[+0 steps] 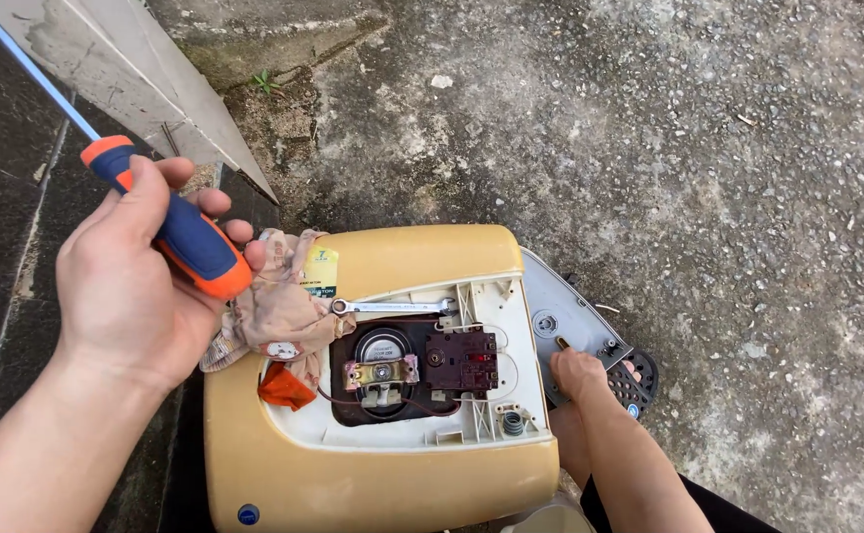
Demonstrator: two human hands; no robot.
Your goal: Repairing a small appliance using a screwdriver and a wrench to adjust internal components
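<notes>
The left hand (pixel 126 286) is curled tight around a screwdriver (pixel 170 222) with a blue and orange handle, lifted up over the left side of the yellow appliance (pixel 392 474). Its long shaft points away to the top left corner. The right hand (pixel 578 373) is low at the right edge of the appliance, fingers pressed together on a small brass-coloured bit next to the grey cover plate (pixel 560 321) — that plate lies on the concrete ground (pixel 728 178), leaning against the yellow body.

It looks like the opening-up part is done: the cover is off and the insides show — a dark red switch block (pixel 461 360) and a round black part (pixel 382 347). A small spanner (pixel 392 307) rests on the top edge of the opening, and a rag (pixel 279 311) lies bunched at its left edge. The inside parts are not taken out yet.
</notes>
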